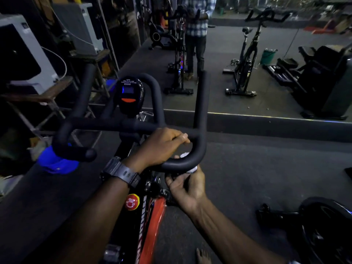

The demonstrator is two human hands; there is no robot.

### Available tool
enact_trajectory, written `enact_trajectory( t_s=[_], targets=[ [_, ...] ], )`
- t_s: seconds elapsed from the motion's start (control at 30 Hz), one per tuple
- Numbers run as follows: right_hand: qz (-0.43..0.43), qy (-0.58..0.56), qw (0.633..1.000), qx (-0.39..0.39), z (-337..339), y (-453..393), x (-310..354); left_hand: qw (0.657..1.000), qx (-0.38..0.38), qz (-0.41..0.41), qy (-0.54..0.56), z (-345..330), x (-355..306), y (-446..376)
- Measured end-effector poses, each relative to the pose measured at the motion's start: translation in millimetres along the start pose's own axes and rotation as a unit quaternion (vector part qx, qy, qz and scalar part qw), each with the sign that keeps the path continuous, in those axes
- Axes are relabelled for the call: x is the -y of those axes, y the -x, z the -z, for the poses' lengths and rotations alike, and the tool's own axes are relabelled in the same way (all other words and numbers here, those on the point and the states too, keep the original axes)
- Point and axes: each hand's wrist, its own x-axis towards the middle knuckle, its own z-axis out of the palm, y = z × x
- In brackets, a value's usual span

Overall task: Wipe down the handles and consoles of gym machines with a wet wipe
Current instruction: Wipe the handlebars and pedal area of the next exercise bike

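Left hand (162,145) clamps over the black handlebar (182,162), knuckles up, while the right hand (187,184) reaches from below, pinching the white wet wipe (187,162) against the bar's curved underside.

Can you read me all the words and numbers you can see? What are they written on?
No text here reads clearly.
White letters run along the red bike frame: cut off and blurred, unreadable.
Red round sticker: yellow print, too small to read.
Console: a white line logo, a blue screen and a red button, no readable digits.
Wristwatch on the left hand: no readable markings.
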Motion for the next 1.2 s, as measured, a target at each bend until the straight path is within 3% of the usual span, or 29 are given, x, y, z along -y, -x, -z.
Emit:
enact_trajectory(
  t_s=[0.17, 0.4, 0.53, 0.67, 0.77, 0.87, 0.97, 1.07, 1.1, 1.13, 1.2],
  targets=[
    [-0.084, -0.047, 0.994, 0.05, -3.8, 0.0, -42.3, 0.997, 0.029, 0.057, 0.053, 16.1, 15.1, 21.8],
    [-0.098, -0.062, 0.981, 0.158, -32.9, -3.4, -81.2, 0.97, -0.025, 0.088, 0.226, 26.6, 25.7, 47.6],
    [-0.116, -0.056, 0.985, 0.117, -25.0, -4.9, -72.2, 0.965, -0.04, 0.081, 0.246, 25.4, 26.2, 51.8],
    [-0.018, -0.012, 1.0, 0.022, 1.8, 18.1, -25.8, 0.958, -0.058, 0.078, 0.269, 23.9, 20.6, 52.1],
    [0.151, 0.15, 0.976, -0.048, 19.4, 23.7, 6.5, 0.954, -0.05, 0.091, 0.28, 24.4, 19.9, 50.2],
    [0.346, 0.336, 0.867, -0.129, 23.9, 9.4, 31.9, 0.957, -0.046, 0.094, 0.269, 21.9, 18.4, 47.7],
    [0.492, 0.463, 0.729, -0.108, 14.1, -2.1, 63.3, 0.958, -0.05, 0.095, 0.267, 19.9, 17.2, 46.4],
    [0.543, 0.685, 0.485, -0.039, 4.1, -1.8, 70.7, 0.957, -0.059, 0.103, 0.266, 18.1, 14.2, 43.3],
    [0.544, 0.72, 0.431, -0.022, 2.0, 2.9, 62.0, 0.957, -0.064, 0.104, 0.265, 17.1, 13.1, 42.1],
    [0.544, 0.737, 0.402, -0.005, -0.3, 9.4, 48.8, 0.957, -0.068, 0.101, 0.263, 15.6, 12.6, 40.6],
    [0.546, 0.742, 0.384, 0.058, -14.9, 23.1, 16.7, 0.955, -0.074, 0.095, 0.27, 13.2, 11.2, 38.8]
  ],
)
